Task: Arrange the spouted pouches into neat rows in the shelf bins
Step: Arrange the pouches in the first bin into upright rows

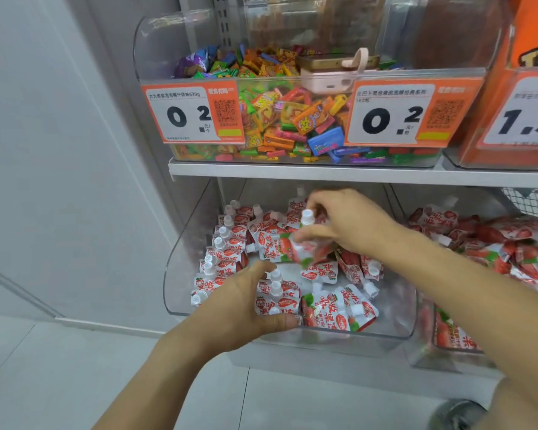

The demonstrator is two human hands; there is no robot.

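A clear plastic bin (180, 274) on the lower shelf holds several red-and-white strawberry spouted pouches with white caps. Along its left side a row of pouches (222, 252) stands with spouts up. My right hand (339, 221) grips one pouch (295, 246) above the bin's middle, white cap pointing up. My left hand (243, 305) sits at the bin's front edge, its thumb and fingers around a small group of upright pouches (277, 301). More pouches (339, 308) lie loose at the front right of the bin.
A second clear bin (510, 243) to the right holds a jumbled heap of the same pouches. The shelf above (292, 170) carries a bin of coloured candies (292, 119) with orange price tags and a pink device on its rim. Pale wall and floor at left.
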